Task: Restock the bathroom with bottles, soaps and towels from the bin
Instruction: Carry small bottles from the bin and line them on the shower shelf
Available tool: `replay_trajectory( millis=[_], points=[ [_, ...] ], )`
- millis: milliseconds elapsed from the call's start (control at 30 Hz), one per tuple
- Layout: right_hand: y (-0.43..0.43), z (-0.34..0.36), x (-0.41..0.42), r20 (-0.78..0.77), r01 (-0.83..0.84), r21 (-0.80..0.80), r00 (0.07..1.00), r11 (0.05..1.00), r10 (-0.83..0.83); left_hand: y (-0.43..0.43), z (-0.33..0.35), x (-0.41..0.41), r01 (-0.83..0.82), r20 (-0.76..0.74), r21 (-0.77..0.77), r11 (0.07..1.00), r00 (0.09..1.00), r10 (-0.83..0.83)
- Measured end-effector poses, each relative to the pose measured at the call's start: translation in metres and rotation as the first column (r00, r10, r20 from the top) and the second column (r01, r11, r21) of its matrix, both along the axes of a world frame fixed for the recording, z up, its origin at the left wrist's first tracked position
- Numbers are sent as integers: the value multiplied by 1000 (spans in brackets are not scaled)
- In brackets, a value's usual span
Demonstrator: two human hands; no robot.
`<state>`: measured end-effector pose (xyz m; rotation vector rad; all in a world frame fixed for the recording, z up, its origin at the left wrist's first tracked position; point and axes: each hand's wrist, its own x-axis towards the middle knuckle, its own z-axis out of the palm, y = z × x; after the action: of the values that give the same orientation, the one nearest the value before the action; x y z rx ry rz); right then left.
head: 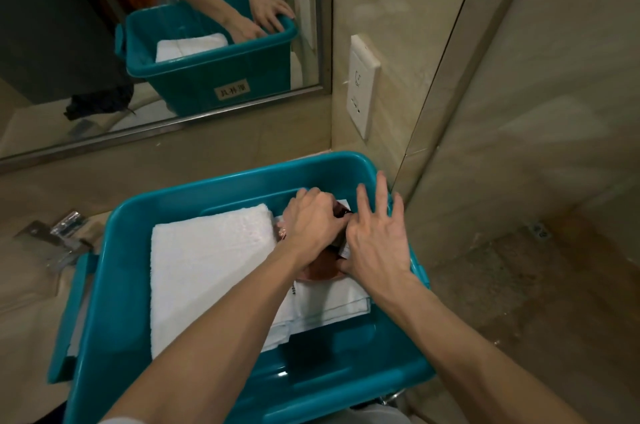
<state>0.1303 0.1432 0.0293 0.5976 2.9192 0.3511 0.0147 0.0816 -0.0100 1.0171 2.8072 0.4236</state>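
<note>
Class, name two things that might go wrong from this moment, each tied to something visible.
1. The left hand and right hand crowd the brown items; one might slip loose.
2. The bin seems to sit near the edge of the counter; pressing its right side might tip it.

One bin (114, 302). Two white towels inside: one large folded towel (207, 267), one smaller folded towel (332, 302). One brown thing (322, 270) visible under grips; possibly more, hidden. Two grips: left grip (317, 219), right grip (377, 240). One mirror (69, 42). One wall socket (362, 84). Clear packets (67, 226) at left: number unclear.
</note>
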Motion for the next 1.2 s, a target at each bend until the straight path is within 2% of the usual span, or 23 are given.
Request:
replay_trajectory(
  millis=[100, 200, 367, 467, 567, 633, 700, 767, 867, 967, 1067, 1200],
  points=[
    [-1, -1, -1, -9, 12, 18, 1000, 1000, -12, -3, 3, -2, 40, 35, -13, 999, 999, -40],
    [-1, -1, -1, -64, 32, 2, 997, 999, -32, -11, 10, -1, -4, 115, 137, 991, 993, -12],
    [-1, 0, 2, -181, 7, -51, 983, 999, -16, -35, 21, -8, -109, 354, 365, 925, 935, -29],
    [-1, 3, 2, -294, 38, -162, 952, 986, -85, -53, 30, -13, -283, 537, 449, 847, 844, -2],
    [-7, 13, 2, -440, 60, -345, 871, 937, -218, -66, 47, -20, -525, 752, 493, 693, 658, -37],
    [-14, 32, 1, -469, 70, -545, 801, 836, -373, -75, 64, -26, -588, 823, 492, 642, 554, -123],
    [-18, 52, 1, -429, 21, -787, 700, 617, -570, -81, 84, -31, -574, 840, 490, 656, 513, -179],
    [-25, 70, 1, -340, -65, -921, 617, 385, -710, -87, 106, -34, -558, 835, 516, 650, 495, -239],
    [-40, 93, 1, -270, -223, -960, 561, 171, -782, -95, 140, -33, -540, 814, 565, 623, 485, -319],
    [-61, 117, 7, -163, -382, -923, 505, -50, -847, -108, 164, -30, -464, 785, 606, 646, 484, -388],
    [-82, 133, 17, -118, -446, -883, 508, -143, -853, -124, 180, -26, -387, 761, 633, 671, 470, -447],
    [-110, 147, 35, -156, -450, -887, 505, -105, -849, -143, 196, -16, -364, 754, 651, 666, 411, -513]
  ],
)
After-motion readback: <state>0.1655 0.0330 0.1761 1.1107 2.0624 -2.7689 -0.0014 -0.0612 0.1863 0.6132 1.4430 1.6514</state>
